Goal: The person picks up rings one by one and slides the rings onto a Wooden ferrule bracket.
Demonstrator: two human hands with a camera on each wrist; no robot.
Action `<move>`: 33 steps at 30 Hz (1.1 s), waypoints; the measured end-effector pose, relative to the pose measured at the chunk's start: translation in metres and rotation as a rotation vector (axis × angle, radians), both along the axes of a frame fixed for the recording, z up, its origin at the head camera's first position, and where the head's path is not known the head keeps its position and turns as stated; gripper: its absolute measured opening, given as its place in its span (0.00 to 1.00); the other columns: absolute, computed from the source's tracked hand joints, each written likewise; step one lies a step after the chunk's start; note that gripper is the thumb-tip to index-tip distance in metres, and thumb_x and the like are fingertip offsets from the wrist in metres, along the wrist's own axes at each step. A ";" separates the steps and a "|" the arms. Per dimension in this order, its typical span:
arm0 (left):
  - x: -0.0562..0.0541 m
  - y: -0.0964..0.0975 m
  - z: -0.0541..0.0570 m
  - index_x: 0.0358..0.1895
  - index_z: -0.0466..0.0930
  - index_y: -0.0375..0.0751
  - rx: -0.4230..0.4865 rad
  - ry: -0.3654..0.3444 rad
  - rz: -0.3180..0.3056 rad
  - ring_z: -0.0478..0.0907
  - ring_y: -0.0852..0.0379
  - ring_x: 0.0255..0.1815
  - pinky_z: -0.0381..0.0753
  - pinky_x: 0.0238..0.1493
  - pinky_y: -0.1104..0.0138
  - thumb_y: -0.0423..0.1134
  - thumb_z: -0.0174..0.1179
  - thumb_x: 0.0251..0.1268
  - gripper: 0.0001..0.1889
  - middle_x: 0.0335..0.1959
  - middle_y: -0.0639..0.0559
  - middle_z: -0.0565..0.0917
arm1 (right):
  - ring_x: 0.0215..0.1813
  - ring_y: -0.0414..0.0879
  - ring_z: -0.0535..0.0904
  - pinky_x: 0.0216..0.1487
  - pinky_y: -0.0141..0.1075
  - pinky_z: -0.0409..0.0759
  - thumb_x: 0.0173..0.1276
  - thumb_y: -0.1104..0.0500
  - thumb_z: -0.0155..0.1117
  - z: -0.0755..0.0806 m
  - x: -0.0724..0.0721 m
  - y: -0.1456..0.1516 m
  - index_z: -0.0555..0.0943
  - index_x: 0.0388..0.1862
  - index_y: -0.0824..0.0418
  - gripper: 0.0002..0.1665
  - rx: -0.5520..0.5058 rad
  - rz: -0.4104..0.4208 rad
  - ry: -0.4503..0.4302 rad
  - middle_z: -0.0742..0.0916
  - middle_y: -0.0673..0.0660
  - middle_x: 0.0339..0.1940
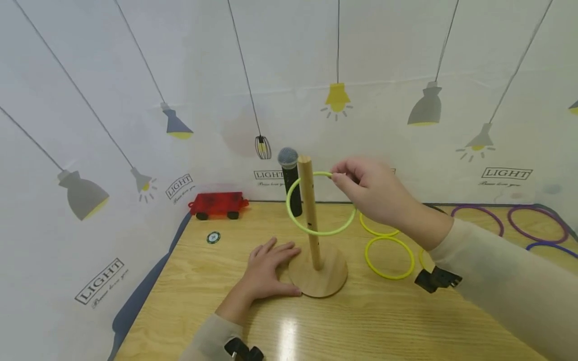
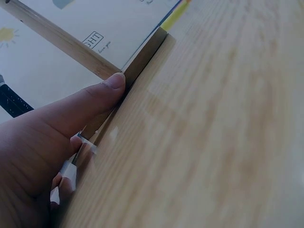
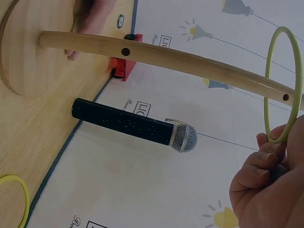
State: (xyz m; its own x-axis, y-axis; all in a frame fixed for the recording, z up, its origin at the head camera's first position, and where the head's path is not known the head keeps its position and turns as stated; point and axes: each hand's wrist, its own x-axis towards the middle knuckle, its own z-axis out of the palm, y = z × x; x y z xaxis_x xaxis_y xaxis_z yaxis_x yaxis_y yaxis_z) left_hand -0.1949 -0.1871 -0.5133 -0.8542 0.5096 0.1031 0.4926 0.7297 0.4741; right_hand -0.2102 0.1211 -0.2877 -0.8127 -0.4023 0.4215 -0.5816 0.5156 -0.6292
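A wooden post (image 1: 308,200) stands upright on a round wooden base (image 1: 331,281). My left hand (image 1: 268,271) lies low at the base's left side with fingers spread; in the left wrist view its thumb (image 2: 114,81) touches the base's edge. My right hand (image 1: 377,190) pinches a yellow-green ring (image 1: 322,234) at its rim. In the right wrist view the ring (image 3: 298,71) encircles the post near its top, well above the base. Right behind the post, a black microphone (image 1: 288,159) with a grey mesh head stands upright.
A red toy wagon (image 1: 220,204) sits at the table's back left, with a small round chip (image 1: 213,237) in front of it. Yellow rings (image 1: 391,278), purple rings (image 1: 476,207) and a blue ring (image 1: 548,244) lie to the right. A printed backdrop (image 1: 384,45) rises behind the table.
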 end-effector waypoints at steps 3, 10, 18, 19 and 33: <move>0.000 -0.001 0.001 0.79 0.74 0.61 -0.005 -0.002 0.000 0.50 0.37 0.86 0.47 0.77 0.36 0.71 0.79 0.47 0.52 0.82 0.57 0.68 | 0.26 0.46 0.71 0.33 0.40 0.73 0.84 0.59 0.59 -0.012 0.001 -0.002 0.87 0.49 0.61 0.11 0.036 0.003 -0.024 0.80 0.51 0.26; 0.001 0.001 0.003 0.77 0.76 0.60 0.001 -0.003 0.016 0.51 0.37 0.86 0.47 0.77 0.35 0.69 0.81 0.46 0.50 0.81 0.57 0.70 | 0.24 0.42 0.71 0.29 0.38 0.73 0.83 0.59 0.60 -0.040 0.003 -0.007 0.86 0.47 0.60 0.09 0.064 0.019 -0.055 0.79 0.47 0.25; 0.001 0.001 0.002 0.78 0.76 0.61 0.021 -0.003 0.011 0.51 0.37 0.86 0.46 0.77 0.35 0.68 0.82 0.45 0.51 0.81 0.56 0.70 | 0.21 0.41 0.71 0.25 0.37 0.72 0.83 0.59 0.60 -0.070 0.007 -0.010 0.85 0.46 0.58 0.07 0.078 0.053 -0.140 0.77 0.46 0.21; 0.001 0.001 0.002 0.78 0.75 0.60 0.019 -0.004 0.012 0.51 0.37 0.86 0.46 0.78 0.36 0.68 0.82 0.45 0.51 0.81 0.57 0.70 | 0.21 0.40 0.71 0.25 0.37 0.72 0.83 0.58 0.60 -0.074 0.007 -0.011 0.85 0.46 0.58 0.07 0.084 0.054 -0.146 0.77 0.46 0.21; 0.001 0.002 0.003 0.78 0.75 0.60 0.004 -0.005 0.022 0.51 0.37 0.86 0.46 0.78 0.36 0.71 0.80 0.45 0.52 0.81 0.57 0.69 | 0.28 0.37 0.73 0.29 0.35 0.76 0.80 0.62 0.62 -0.137 0.012 -0.018 0.84 0.45 0.60 0.04 0.191 0.052 -0.160 0.79 0.44 0.26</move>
State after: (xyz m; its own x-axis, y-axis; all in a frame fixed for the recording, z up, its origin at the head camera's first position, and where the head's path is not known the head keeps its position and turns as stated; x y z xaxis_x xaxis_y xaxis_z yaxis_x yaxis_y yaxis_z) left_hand -0.1934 -0.1852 -0.5105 -0.8659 0.4901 0.1005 0.4737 0.7386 0.4797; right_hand -0.1978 0.1028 -0.4252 -0.8389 -0.5056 0.2016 -0.5114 0.6056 -0.6096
